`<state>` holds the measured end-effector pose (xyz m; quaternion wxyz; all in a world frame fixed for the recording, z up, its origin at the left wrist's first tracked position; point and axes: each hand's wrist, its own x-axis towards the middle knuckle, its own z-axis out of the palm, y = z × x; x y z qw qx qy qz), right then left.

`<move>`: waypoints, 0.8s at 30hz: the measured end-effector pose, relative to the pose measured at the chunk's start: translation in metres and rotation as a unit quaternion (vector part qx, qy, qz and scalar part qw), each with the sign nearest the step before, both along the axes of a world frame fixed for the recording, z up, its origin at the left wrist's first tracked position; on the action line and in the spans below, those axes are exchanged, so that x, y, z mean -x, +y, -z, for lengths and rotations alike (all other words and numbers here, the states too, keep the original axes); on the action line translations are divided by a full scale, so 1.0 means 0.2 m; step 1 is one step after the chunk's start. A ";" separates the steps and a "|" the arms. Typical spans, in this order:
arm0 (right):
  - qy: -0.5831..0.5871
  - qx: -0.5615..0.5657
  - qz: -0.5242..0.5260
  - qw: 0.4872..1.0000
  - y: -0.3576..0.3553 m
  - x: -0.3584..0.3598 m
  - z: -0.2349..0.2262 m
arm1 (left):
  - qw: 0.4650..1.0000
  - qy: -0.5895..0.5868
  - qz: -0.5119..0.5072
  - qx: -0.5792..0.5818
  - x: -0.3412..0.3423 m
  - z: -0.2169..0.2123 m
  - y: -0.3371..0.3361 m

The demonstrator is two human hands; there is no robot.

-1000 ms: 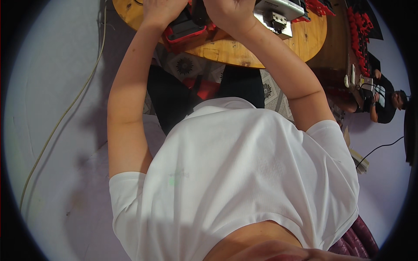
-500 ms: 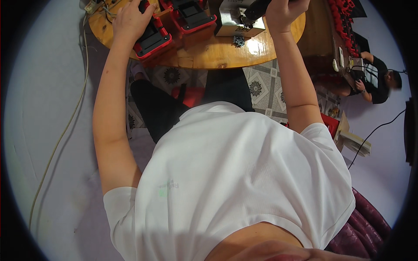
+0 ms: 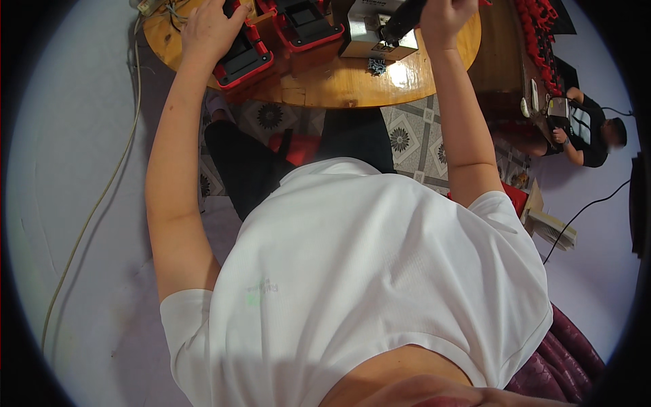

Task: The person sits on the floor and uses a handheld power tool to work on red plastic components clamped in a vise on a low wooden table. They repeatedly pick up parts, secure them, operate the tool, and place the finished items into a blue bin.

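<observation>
Wooden round table fills the top of the view, its near edge curving above the person's white shirt and dark trousers. Compared with a second ago, both arms have spread: then the hands met over one red case near the table's middle, now they are well apart. Left hand lies palm-down on a red-and-black case at the table's left edge, fingers draped over its far end; whether it grips or only rests, I cannot tell. A second red case sits just beside it, toward the middle. Right hand is closed around a dark tool handle at the far right edge, held over a pale metal box. A small dark bit lies on the wood just before that box. Judgement: the joint hold on one case has ended; each hand now tends its own item. Another person works at the far right, apart.
</observation>
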<state>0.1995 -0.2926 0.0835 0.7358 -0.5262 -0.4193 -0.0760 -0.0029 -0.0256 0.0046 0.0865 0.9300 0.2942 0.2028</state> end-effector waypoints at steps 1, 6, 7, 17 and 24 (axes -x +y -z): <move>0.002 -0.012 0.008 1.000 -0.02 0.00 -0.01 | 1.000 -0.003 0.000 -0.004 0.00 0.00 0.00; -0.128 -0.048 0.027 0.990 -0.12 0.01 -0.13 | 1.000 0.009 0.002 -0.009 0.00 0.01 0.02; -0.136 -0.046 0.016 0.990 -0.12 -0.01 -0.12 | 1.000 0.011 0.004 -0.008 0.00 0.01 0.03; -0.105 -0.075 0.019 0.991 -0.06 0.02 0.03 | 1.000 0.013 0.003 0.003 0.00 0.00 0.04; 0.006 -0.020 -0.038 0.999 -0.03 0.08 -0.03 | 1.000 0.011 0.003 -0.010 0.02 0.00 0.04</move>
